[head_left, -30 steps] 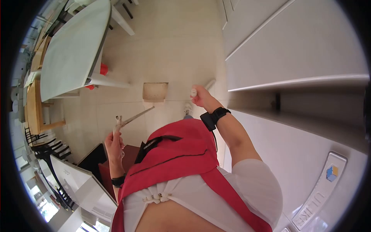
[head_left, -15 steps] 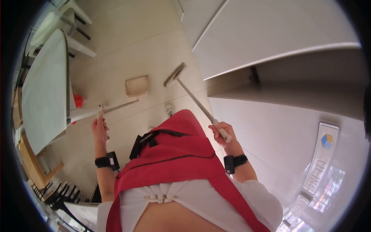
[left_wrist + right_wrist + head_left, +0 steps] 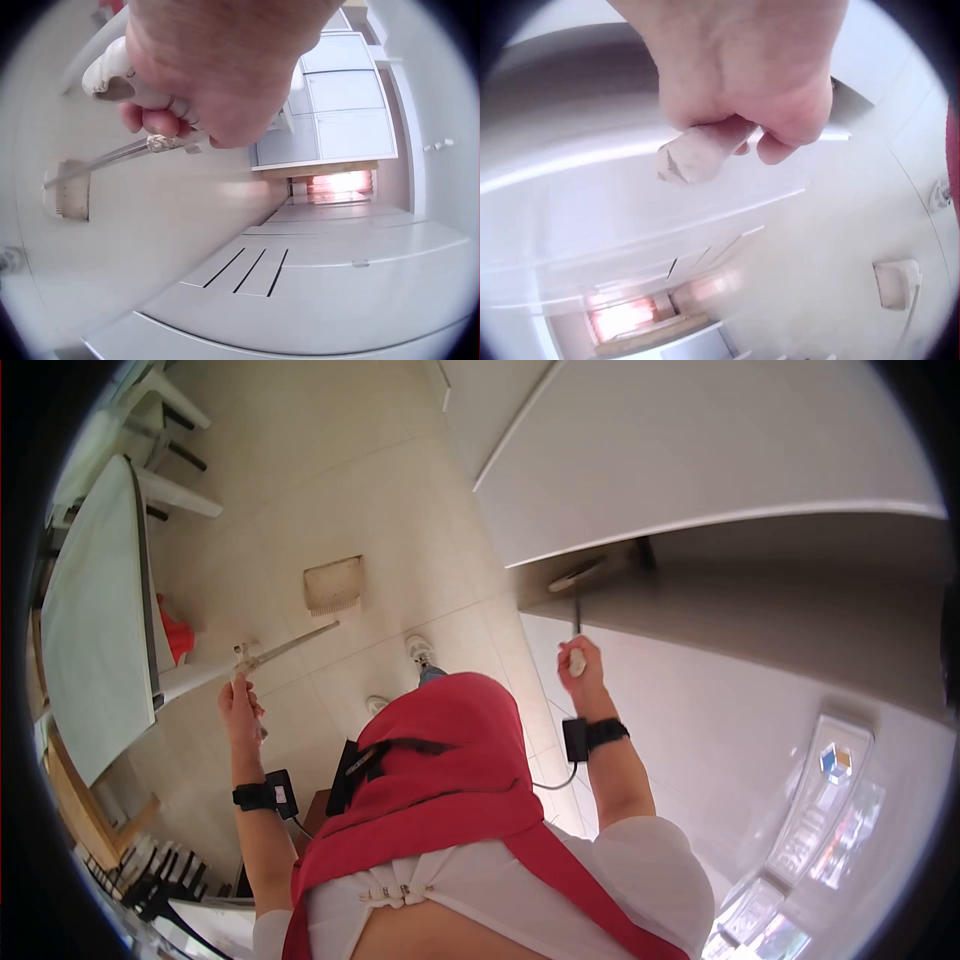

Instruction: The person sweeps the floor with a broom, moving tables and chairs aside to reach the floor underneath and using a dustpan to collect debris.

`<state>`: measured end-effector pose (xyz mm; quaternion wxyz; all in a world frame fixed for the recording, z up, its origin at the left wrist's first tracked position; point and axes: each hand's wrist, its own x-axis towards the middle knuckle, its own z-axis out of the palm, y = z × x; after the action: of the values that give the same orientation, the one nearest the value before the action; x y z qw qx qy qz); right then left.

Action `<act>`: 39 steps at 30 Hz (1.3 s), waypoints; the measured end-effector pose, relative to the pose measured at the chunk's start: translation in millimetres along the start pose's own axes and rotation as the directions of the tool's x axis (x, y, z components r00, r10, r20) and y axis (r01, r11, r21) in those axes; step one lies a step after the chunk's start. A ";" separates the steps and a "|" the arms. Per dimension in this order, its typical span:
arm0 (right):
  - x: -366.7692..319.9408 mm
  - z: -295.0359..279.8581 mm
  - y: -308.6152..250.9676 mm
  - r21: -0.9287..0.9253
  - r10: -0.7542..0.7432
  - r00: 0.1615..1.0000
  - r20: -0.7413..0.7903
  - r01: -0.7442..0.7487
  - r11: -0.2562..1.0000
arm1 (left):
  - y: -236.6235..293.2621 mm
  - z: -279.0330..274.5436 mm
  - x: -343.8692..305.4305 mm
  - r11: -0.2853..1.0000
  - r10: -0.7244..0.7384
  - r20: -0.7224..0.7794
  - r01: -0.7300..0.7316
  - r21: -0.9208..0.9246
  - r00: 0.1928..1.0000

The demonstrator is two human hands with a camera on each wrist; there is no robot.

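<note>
My left hand (image 3: 240,710) grips the pale handle (image 3: 112,75) of a long-handled dustpan. Its metal pole (image 3: 290,644) slants down to the beige pan (image 3: 332,582), which lies on the floor with a toothed edge toward my feet. In my right hand (image 3: 580,663) is the handle of a broom, its rounded white end (image 3: 694,156) sticking out of the fist in the right wrist view. The broom head (image 3: 577,574), slightly blurred, is at the mouth of the shadowed recess between the white units. Most of the broom pole is foreshortened.
White units (image 3: 720,450) with a dark recess (image 3: 780,570) run along the right. A light-topped table (image 3: 95,620) stands at the left, with a red object (image 3: 175,630) beneath it. My shoes (image 3: 418,650) are on the tiled floor just below the pan.
The broom head has swung right from the floor near the dustpan to the recess, and the right hand has turned with it. The left hand keeps its grip while the view shifts.
</note>
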<state>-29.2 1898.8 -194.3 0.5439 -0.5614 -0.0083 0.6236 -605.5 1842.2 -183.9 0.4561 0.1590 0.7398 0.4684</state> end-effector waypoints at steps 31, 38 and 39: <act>9.3 -64.2 28.9 -0.421 0.242 0.921 -0.306 -0.359 0.833 | -3.6 3.0 2.1 0.946 0.106 -0.148 -0.054 0.321 0.983; 150.8 -47.6 82.4 -0.254 0.439 0.851 -0.287 -0.510 0.822 | 0.8 5.5 1.1 0.948 0.079 -0.187 -0.016 0.319 0.979; 150.0 -40.5 101.5 -0.200 0.500 0.822 -0.271 -0.557 0.806 | 0.6 7.5 -0.4 0.952 0.078 -0.184 -0.019 0.305 0.980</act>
<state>-35.1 1936.3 -376.0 0.2639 -0.6711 0.1204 0.6823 -599.3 1846.4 -184.3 0.3406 0.1987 0.8394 0.3741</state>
